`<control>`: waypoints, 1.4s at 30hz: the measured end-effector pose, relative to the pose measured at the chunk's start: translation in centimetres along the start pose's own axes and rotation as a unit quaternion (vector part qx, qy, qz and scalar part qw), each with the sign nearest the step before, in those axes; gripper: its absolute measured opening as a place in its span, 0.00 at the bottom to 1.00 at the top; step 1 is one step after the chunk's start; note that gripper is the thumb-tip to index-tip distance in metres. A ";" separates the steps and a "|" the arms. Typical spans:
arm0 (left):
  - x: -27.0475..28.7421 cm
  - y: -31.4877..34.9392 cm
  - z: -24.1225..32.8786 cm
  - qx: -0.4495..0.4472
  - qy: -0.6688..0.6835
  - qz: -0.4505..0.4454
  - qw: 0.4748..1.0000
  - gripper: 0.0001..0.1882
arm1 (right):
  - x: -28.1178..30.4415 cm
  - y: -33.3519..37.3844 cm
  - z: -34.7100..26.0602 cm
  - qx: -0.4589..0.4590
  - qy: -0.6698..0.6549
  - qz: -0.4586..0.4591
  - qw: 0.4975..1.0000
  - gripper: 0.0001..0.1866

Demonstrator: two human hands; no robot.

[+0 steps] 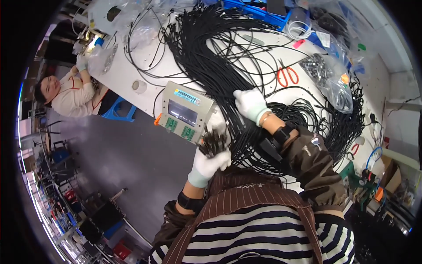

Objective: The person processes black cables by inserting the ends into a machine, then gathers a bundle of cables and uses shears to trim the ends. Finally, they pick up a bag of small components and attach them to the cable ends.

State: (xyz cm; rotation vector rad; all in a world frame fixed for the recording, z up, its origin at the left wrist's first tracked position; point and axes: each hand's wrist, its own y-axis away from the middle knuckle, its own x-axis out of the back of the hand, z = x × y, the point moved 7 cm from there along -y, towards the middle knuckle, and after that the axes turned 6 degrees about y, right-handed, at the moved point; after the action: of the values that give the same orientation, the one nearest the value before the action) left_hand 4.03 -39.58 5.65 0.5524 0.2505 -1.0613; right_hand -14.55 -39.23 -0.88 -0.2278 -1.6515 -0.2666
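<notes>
My left hand (209,166), in a white glove, is closed round a bunch of dark cable ends (214,143) that point upward at the table's near edge. Just above it stands a light grey tester box (183,112) with a small screen and green circuit boards. My right hand (251,104), gloved in white too, lies closed on the thick bundle of black cables (206,66). From the far side of the table that bundle runs down toward me. Its fingers curl over the strands, and their undersides are hidden. More loose cables (290,116) are heaped beneath my right forearm.
Red-handled scissors (287,75) lie right of the bundle, beyond my right hand. A roll of tape (140,86) stands left of the tester box. Clear plastic bags (334,83) and a blue tray (263,17) crowd the far right. Another person (72,94) works at the left end.
</notes>
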 end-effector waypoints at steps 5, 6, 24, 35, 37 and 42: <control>0.3 -1.9 0.7 -0.009 0.218 0.149 0.965 0.13 | 6.2 5.7 0.1 0.028 -0.264 0.080 0.961 0.14; -0.1 -2.5 0.7 0.004 0.250 0.161 0.955 0.13 | 7.3 7.6 -1.1 0.103 -0.261 0.058 0.958 0.15; -3.4 -5.7 6.8 -0.192 0.179 -0.098 0.960 0.08 | 1.4 29.5 0.1 -0.076 -0.200 -0.137 0.967 0.17; -14.0 1.3 3.8 -0.132 -0.240 -0.515 0.812 0.17 | 14.2 19.2 -2.9 -0.042 -0.864 0.123 0.487 0.34; -14.4 1.3 3.2 -0.162 -0.227 -0.510 0.814 0.16 | 15.0 18.8 -2.9 -0.021 -0.878 0.143 0.457 0.32; -12.1 0.8 2.0 -0.041 -0.104 -0.296 0.949 0.19 | 17.8 20.8 -3.3 -0.035 -0.607 0.191 0.771 0.23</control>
State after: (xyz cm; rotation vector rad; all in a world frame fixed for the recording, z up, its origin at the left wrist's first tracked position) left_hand -1.15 -31.21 13.08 0.2858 0.2799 -1.6728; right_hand -6.84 -20.59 17.92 -0.9291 -2.8089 0.2121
